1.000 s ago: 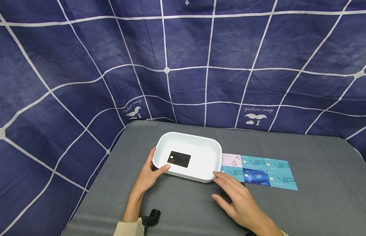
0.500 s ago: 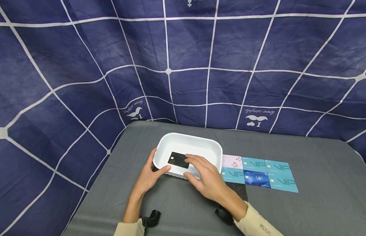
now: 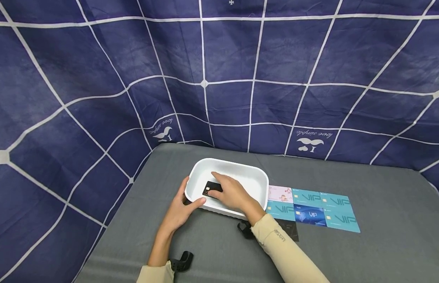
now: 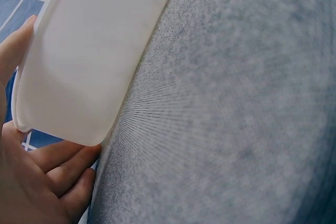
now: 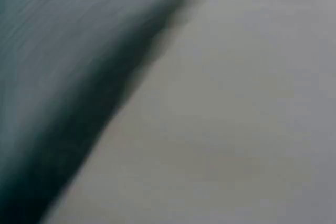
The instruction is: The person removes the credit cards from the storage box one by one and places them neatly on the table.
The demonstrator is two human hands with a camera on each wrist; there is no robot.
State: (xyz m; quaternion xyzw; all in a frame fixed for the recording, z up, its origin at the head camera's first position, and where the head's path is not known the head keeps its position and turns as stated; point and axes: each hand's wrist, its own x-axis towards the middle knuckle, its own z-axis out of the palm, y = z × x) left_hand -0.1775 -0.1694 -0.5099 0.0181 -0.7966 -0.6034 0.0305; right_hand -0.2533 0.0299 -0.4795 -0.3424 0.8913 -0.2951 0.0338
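Observation:
A white plastic tray (image 3: 249, 179) stands on the grey cloth, with a black VIP card (image 3: 207, 189) lying in its left part. My left hand (image 3: 179, 206) grips the tray's left end, thumb at the near rim and fingers against the outer wall. In the left wrist view the fingers (image 4: 68, 169) bend around the tray's corner (image 4: 79, 114). My right hand (image 3: 231, 192) is inside the tray over the black card, hiding its right part; thumb and fingers are spread apart. The right wrist view is blurred, mostly the pale tray wall (image 5: 220, 108).
Right of the tray, a pink card (image 3: 280, 193), several teal cards (image 3: 341, 218) and a blue card (image 3: 309, 215) lie edge to edge in two rows. Another black card (image 3: 289, 230) lies below them, partly covered by my right sleeve (image 3: 276, 236). A blue grid curtain (image 3: 226, 102) hangs behind.
My right hand has moved left from the tray's right corner into the tray, over the black card. My left hand keeps its place at the tray's left end.

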